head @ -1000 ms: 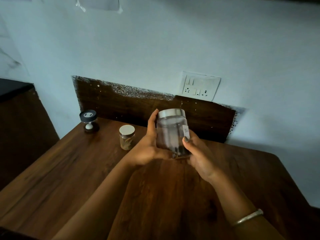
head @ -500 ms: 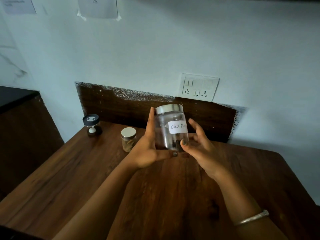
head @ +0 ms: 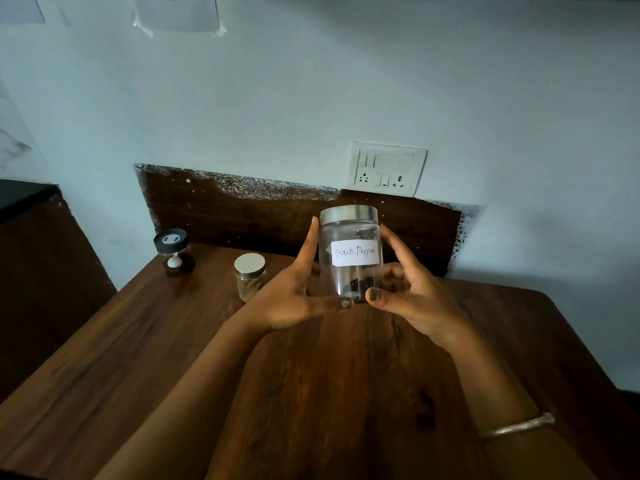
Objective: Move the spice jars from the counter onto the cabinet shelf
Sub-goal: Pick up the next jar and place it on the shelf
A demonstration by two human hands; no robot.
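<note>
A clear jar with a metal lid and a white label reading "Black Pepper" is held upright above the wooden counter. A few dark peppercorns lie at its bottom. My left hand grips its left side, forefinger up along the wall and thumb under the base. My right hand cups its right side, thumb at the base. A smaller jar with a pale lid and brownish contents stands on the counter to the left. No cabinet shelf is in view.
A small black-topped hourglass-shaped timer stands at the counter's back left corner. A switch and socket plate is on the wall above a dark wooden backsplash. A dark wooden unit adjoins on the left.
The jar has been turned so its label now faces me, and it sits slightly higher. My right hand's fingers have shifted round to the jar's right side.
</note>
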